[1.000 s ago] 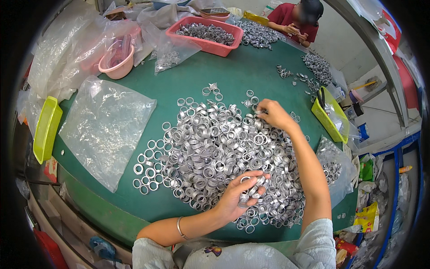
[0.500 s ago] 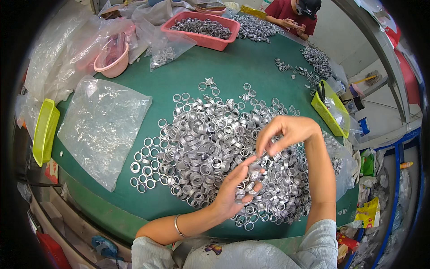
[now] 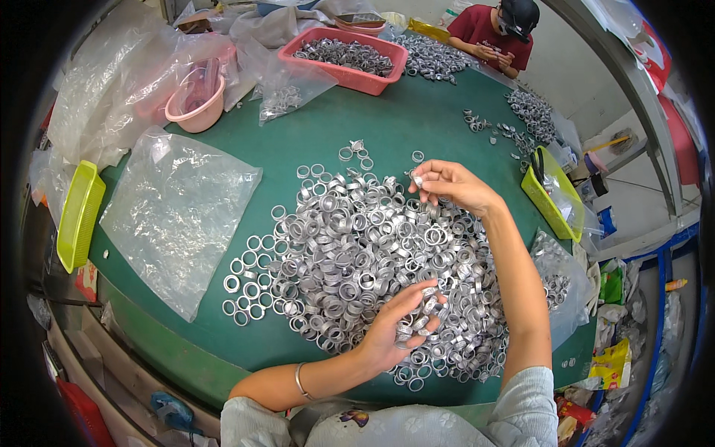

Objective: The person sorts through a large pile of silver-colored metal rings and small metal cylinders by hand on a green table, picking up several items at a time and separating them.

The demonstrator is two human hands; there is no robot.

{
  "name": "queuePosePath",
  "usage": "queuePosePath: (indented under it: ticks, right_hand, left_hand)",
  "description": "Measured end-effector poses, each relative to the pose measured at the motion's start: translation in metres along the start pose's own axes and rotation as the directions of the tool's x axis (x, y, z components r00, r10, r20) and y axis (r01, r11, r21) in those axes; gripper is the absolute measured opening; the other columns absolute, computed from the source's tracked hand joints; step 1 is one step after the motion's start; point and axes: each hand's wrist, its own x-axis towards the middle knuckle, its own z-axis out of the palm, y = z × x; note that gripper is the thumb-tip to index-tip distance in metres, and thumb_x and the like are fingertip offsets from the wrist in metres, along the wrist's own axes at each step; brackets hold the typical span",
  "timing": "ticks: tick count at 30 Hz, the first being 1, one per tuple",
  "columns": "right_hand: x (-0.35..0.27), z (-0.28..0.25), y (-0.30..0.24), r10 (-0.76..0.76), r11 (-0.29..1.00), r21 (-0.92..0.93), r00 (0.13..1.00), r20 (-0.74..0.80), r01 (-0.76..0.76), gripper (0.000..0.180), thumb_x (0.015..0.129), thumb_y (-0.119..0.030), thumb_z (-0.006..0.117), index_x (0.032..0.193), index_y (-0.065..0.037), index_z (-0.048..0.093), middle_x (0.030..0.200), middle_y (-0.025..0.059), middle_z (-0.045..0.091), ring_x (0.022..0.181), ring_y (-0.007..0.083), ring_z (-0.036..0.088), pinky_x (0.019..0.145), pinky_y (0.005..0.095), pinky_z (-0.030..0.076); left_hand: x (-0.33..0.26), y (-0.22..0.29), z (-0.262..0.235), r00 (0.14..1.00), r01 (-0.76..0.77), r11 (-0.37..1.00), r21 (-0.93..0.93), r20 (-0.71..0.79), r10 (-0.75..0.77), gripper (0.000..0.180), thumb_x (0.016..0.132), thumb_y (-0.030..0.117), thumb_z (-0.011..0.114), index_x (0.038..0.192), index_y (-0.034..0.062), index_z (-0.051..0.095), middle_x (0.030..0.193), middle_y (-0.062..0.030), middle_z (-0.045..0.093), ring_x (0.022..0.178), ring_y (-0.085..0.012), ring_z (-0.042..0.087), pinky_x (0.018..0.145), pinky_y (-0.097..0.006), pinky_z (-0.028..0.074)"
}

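On the green table [image 3: 424, 123], a heap of metal rings [image 3: 342, 261] is spread; several rings [image 3: 404, 328] are cupped in the left hand [image 3: 391, 324], over the heap's near side; one ring [image 3: 417, 181] is pinched by the right hand [image 3: 456, 186], at the far edge; a clear bag [image 3: 182, 216] is laid leftward; a pink tub [image 3: 377, 84] is set beyond.

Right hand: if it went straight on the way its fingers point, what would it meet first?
Most likely rings at the far edge of the pile of silver rings, just left of the right hand; the hand's height is unclear, so it might pass above them.
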Motion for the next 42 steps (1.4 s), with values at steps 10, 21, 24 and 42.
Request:
queuePosePath:
  ticks: [10,21,24,42]
  right_hand:
    - [0.041,0.019,0.037,-0.298,0.624,-0.779,0.938,-0.177,0.052,0.021,0.080,-0.014,0.067,0.101,-0.012,0.066,0.084,0.0117,0.054,0.082,0.0234,0.055,0.075,0.0358,0.046]
    - [-0.054,0.052,-0.013,0.096,0.878,0.474,0.994,-0.047,-0.063,0.020,0.090,-0.016,0.061,0.103,-0.001,0.060,0.071,-0.0029,0.051,0.064,0.0057,0.047,0.059,0.0190,0.040]
    - [-0.094,0.069,-0.013,0.110,0.936,0.345,0.990,-0.085,-0.075,0.020,0.087,-0.014,0.064,0.099,0.001,0.063,0.072,-0.0020,0.055,0.060,0.0052,0.045,0.055,0.0181,0.036]
    - [-0.210,0.136,-0.022,-0.175,0.947,-0.314,0.934,-0.312,0.073,0.010,0.082,-0.003,0.063,0.092,-0.001,0.062,0.091,0.0075,0.055,0.082,0.0161,0.055,0.069,0.0271,0.043]
  left_hand:
    - [0.001,-0.004,-0.004,0.996,0.019,0.999,-0.041,0.088,-0.015,0.036,0.096,0.019,0.045,0.130,0.0077,0.044,0.112,-0.0131,0.051,0.074,-0.0189,0.048,0.043,-0.018,0.031]
    - [0.002,-0.004,-0.007,0.997,-0.026,1.000,-0.013,0.075,0.027,0.039,0.095,0.022,0.047,0.131,0.0066,0.042,0.111,-0.0116,0.053,0.073,-0.0156,0.049,0.040,-0.017,0.030]
    - [0.004,-0.005,-0.006,0.997,-0.042,0.999,0.005,0.063,0.042,0.040,0.094,0.020,0.050,0.131,0.0079,0.042,0.110,-0.0105,0.051,0.074,-0.0147,0.049,0.040,-0.016,0.030]
    - [-0.005,-0.031,0.021,0.994,-0.095,0.924,0.371,0.079,0.071,0.047,0.091,0.023,0.058,0.132,0.0071,0.041,0.100,-0.0048,0.054,0.073,-0.0093,0.051,0.040,-0.016,0.033]
